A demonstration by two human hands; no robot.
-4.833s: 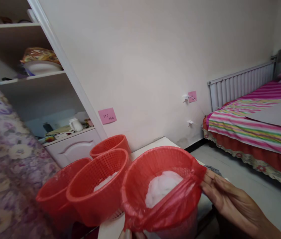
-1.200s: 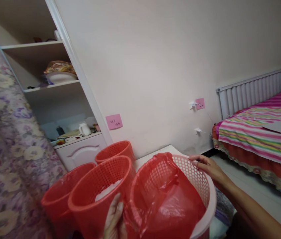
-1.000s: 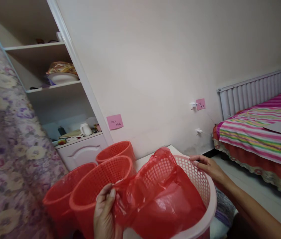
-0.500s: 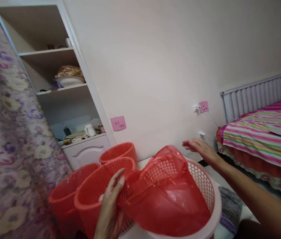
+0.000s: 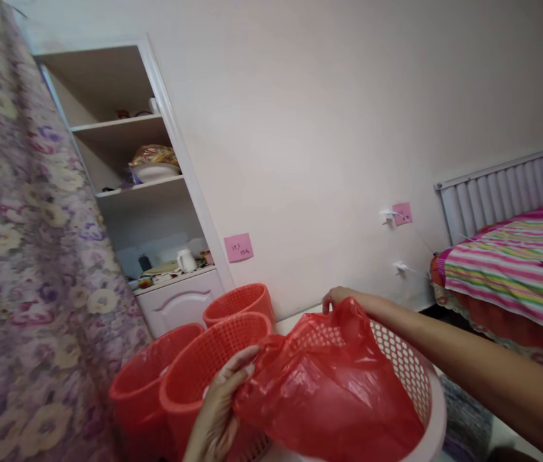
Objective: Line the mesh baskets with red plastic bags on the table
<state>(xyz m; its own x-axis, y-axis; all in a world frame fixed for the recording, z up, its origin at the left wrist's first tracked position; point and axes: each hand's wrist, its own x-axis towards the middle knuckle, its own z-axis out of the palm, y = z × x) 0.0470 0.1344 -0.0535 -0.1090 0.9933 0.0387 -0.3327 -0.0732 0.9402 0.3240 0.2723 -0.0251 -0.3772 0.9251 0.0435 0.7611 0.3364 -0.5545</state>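
Here, both hands work on a thin, translucent red plastic bag (image 5: 333, 391) that bulges up out of a pale pink perforated plastic basket (image 5: 413, 372) at the lower right of the view. The left hand (image 5: 220, 407) pinches the bag's near left edge, its fingers (image 5: 240, 366) pressed against the crumpled film just beside the rim of a red mesh plastic basket (image 5: 213, 353). The right hand (image 5: 341, 296) reaches across from the right over the pale basket's far rim and closes on the bag's topmost fold; its fingertips are hidden behind the plastic, so how tightly they close cannot be told. The right forearm stretches back towards the lower right corner.

The bag covers most of the pale basket's opening, leaving only the right inner wall with its round holes showing. The red mesh basket touches the pale one on its left side. Behind it stands a second red mesh basket (image 5: 240, 301), and at the left a red basket lined with red film (image 5: 143, 378).

A purple flowered curtain (image 5: 21, 256) fills the left side. Beyond the baskets, a white shelf unit (image 5: 156, 186) holds a bowl and a small white jug. A pink sticky note (image 5: 238, 247) is on the wall, and a bed with a striped pink cover (image 5: 516, 263) stands at the right.
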